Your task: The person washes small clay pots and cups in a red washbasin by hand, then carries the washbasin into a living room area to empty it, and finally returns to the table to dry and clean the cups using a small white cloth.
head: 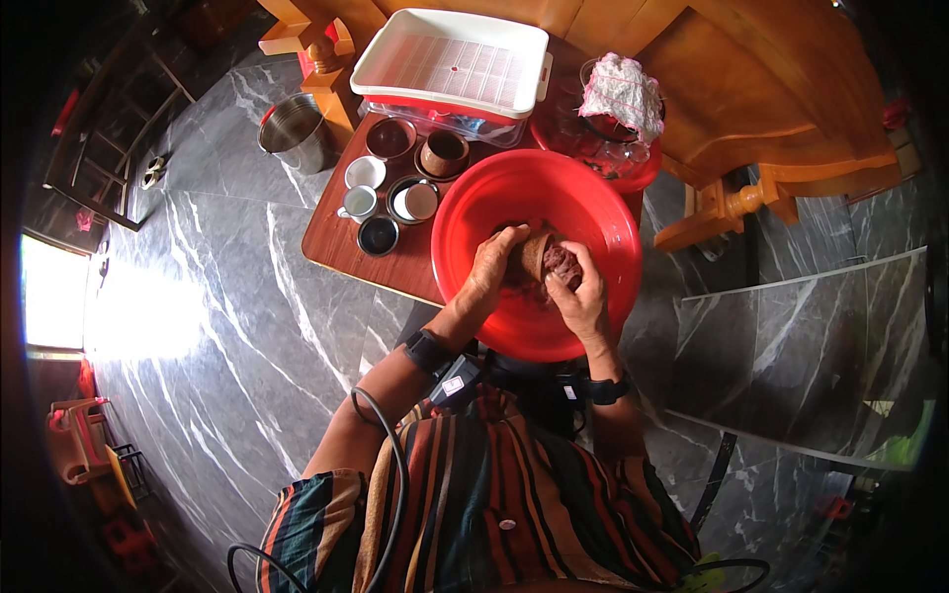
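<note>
Both hands are over a large red plastic basin (463,207) at the table's near edge. My left hand (493,263) grips a brown, rough-surfaced cup (532,259), tilted on its side with its mouth towards the right. At that mouth, my right hand (583,285) holds a bunched dark reddish cloth (563,265), partly hidden by the fingers. Left of the basin stand a brown cup on a saucer (445,153), a dark bowl (391,138), a white cup lying tilted on a dark dish (417,201), a white mug (359,203), a white bowl (365,173) and a black cup (378,236).
A white slatted tray (452,63) sits on a red tray behind the cups. At the back right, a second red basin (645,174) holds glassware, with a pink-and-white cloth (621,93) over it. A metal bucket (296,133) stands on the floor; a wooden bench (756,96) lies behind.
</note>
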### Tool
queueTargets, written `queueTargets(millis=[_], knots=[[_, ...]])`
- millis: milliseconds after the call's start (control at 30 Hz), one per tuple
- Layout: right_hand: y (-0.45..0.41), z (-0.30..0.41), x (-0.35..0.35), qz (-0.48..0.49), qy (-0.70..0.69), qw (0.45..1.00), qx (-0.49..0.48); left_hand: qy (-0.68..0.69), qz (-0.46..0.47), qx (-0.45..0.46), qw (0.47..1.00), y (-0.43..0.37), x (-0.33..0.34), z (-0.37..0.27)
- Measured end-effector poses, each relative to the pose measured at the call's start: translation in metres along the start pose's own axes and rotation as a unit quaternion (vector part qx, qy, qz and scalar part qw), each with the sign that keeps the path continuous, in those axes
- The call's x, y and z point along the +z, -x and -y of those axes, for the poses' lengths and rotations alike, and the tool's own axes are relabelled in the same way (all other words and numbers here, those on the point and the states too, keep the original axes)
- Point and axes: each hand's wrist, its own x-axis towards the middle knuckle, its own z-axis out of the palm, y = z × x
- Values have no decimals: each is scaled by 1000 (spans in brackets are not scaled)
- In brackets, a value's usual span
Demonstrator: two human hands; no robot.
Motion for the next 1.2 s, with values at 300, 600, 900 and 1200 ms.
queueTargets(millis=[300, 600, 900, 1200], knots=[[-3, -26, 10, -75, 174, 982, 12, -124, 16, 61, 990, 4, 6, -5], [-5, -25, 0, 13, -249, 951, 181, -319, 50, 176, 930, 21, 18, -20], [-5, -13, 2, 27, -248, 951, 180, -391, 24, 251, 885, 19, 20, -16], [-1, -22, 15, -64, 166, 984, -4, -427, 82, 179, 883, -2, -7, 0]])
